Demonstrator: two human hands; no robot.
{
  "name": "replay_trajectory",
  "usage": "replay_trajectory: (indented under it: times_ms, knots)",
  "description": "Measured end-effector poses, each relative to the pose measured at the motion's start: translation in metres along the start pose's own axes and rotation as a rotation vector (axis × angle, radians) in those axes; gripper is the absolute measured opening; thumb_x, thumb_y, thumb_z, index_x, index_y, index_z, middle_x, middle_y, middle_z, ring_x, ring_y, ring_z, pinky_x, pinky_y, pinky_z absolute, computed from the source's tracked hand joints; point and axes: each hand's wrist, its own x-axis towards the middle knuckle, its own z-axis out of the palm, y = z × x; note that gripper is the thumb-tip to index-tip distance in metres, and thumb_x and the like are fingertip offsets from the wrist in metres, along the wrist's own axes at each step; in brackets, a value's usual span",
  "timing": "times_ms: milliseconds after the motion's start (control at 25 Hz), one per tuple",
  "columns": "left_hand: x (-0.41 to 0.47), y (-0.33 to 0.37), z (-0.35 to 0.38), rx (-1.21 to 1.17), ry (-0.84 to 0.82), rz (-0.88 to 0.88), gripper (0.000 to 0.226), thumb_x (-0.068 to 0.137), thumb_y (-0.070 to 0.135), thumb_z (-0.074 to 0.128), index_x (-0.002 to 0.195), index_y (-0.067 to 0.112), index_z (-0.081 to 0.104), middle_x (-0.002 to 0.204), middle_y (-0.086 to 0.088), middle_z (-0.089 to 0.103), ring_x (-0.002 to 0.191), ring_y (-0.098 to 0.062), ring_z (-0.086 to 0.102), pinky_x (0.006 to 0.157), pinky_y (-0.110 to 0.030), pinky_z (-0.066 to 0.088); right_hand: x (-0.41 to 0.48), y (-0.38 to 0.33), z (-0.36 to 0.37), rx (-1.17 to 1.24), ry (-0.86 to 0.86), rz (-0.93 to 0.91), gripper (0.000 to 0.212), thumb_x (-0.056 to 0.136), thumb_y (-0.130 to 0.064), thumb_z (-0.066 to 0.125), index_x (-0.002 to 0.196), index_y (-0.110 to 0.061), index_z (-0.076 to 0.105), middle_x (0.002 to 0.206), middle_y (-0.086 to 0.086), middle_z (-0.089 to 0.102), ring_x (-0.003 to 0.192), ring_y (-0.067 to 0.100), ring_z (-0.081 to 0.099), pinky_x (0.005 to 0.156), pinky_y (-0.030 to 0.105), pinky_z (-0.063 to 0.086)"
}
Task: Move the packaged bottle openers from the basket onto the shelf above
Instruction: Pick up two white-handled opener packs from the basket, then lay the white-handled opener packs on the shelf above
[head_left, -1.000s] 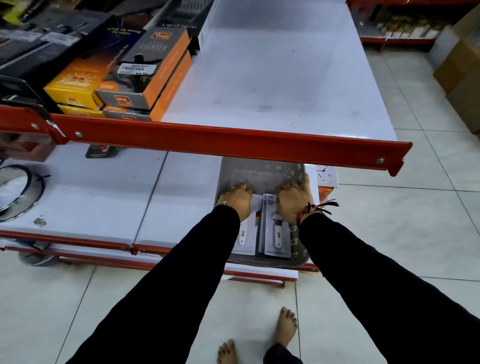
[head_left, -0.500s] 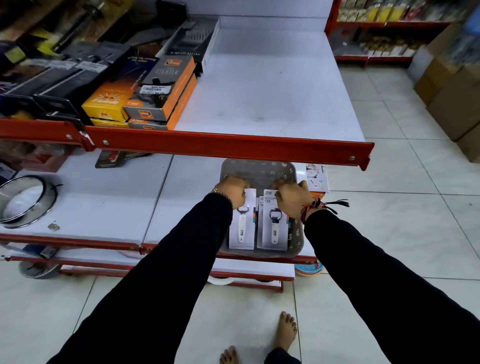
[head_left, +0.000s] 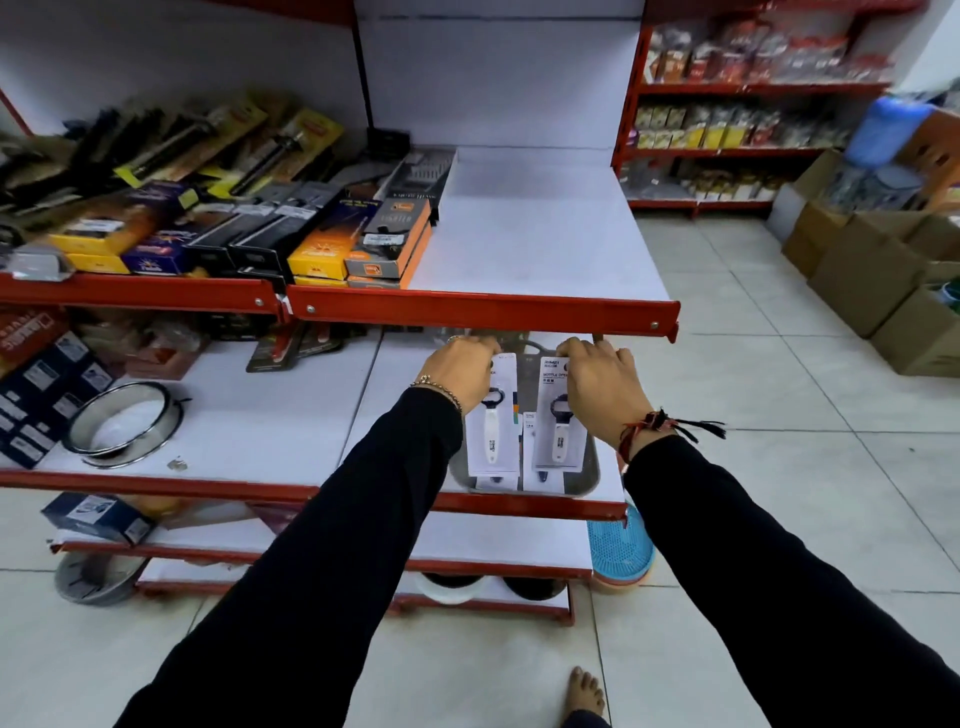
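A grey basket (head_left: 592, 473) sits on the lower white shelf, just under the red front rail (head_left: 483, 309) of the shelf above (head_left: 524, 244). My left hand (head_left: 462, 371) grips the top of a white carded bottle opener pack (head_left: 492, 436). My right hand (head_left: 602, 387) grips a second white carded bottle opener pack (head_left: 558, 441). Both packs are lifted above the basket, tilted toward me, with more packs lying beneath them. The right part of the upper shelf is bare white.
Boxed lighters and tools (head_left: 384, 244) fill the left part of the upper shelf. A round metal sieve (head_left: 124, 421) lies on the lower shelf at left. A blue plastic basket (head_left: 621, 551) stands on the floor at right. Cardboard boxes (head_left: 872, 270) sit at far right.
Both hands have risen from the basket, each holding a pack, up to just under the red rail. My view has tilted up, showing more of the shelves.
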Motion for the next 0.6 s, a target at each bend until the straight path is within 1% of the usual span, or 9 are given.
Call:
replay_trajectory:
  times_ms: [80, 200, 320, 440, 520, 600]
  knots:
    - [-0.008, 0.005, -0.026, 0.016, 0.055, 0.037, 0.039, 0.093, -0.003, 0.042, 0.125, 0.01, 0.06, 0.123, -0.014, 0.067, 0.116, -0.034, 0.061, 0.09, -0.042, 0.053, -0.003, -0.003, -0.029, 0.013, 0.069, -0.023, 0.047, 0.081, 0.001, 0.046, 0.127, -0.011, 0.051, 0.118, 0.009, 0.064, 0.108, 0.031, 0.052, 0.089, 0.04, 0.035]
    - [-0.01, 0.013, -0.068, 0.056, 0.122, 0.079, 0.036, 0.094, 0.003, 0.048, 0.128, 0.009, 0.058, 0.124, -0.014, 0.066, 0.118, -0.033, 0.058, 0.095, -0.043, 0.051, 0.006, -0.005, -0.07, 0.022, 0.178, -0.035, 0.041, 0.084, -0.003, 0.044, 0.124, -0.011, 0.052, 0.114, 0.009, 0.065, 0.105, 0.032, 0.053, 0.085, 0.04, 0.034]
    - [-0.001, 0.023, -0.113, 0.088, 0.16, 0.095, 0.041, 0.091, 0.008, 0.059, 0.132, 0.008, 0.055, 0.128, -0.015, 0.063, 0.121, -0.033, 0.056, 0.096, -0.04, 0.049, 0.029, -0.009, -0.107, 0.044, 0.291, -0.046, 0.039, 0.087, -0.002, 0.04, 0.123, -0.01, 0.053, 0.111, 0.011, 0.066, 0.104, 0.033, 0.054, 0.084, 0.041, 0.034]
    - [0.018, 0.028, -0.155, 0.142, 0.263, 0.1, 0.04, 0.089, 0.005, 0.06, 0.128, 0.008, 0.058, 0.124, -0.016, 0.065, 0.117, -0.034, 0.06, 0.092, -0.04, 0.05, 0.064, -0.013, -0.141, 0.06, 0.388, -0.058, 0.041, 0.087, -0.003, 0.038, 0.125, -0.011, 0.051, 0.113, 0.011, 0.065, 0.105, 0.033, 0.052, 0.086, 0.041, 0.034]
    - [0.038, 0.029, -0.179, 0.157, 0.316, 0.091, 0.036, 0.089, 0.002, 0.056, 0.124, 0.008, 0.061, 0.119, -0.017, 0.067, 0.111, -0.036, 0.063, 0.089, -0.04, 0.052, 0.093, -0.013, -0.157, 0.054, 0.417, -0.048, 0.043, 0.087, -0.001, 0.038, 0.127, -0.009, 0.05, 0.114, 0.014, 0.064, 0.107, 0.035, 0.052, 0.089, 0.044, 0.035]
    - [0.065, 0.027, -0.197, 0.155, 0.324, 0.06, 0.035, 0.092, 0.002, 0.051, 0.125, 0.009, 0.06, 0.116, -0.018, 0.068, 0.108, -0.037, 0.064, 0.087, -0.042, 0.054, 0.123, -0.012, -0.161, 0.044, 0.388, -0.02, 0.044, 0.086, 0.0, 0.037, 0.128, -0.007, 0.05, 0.115, 0.017, 0.064, 0.11, 0.038, 0.052, 0.092, 0.046, 0.037]
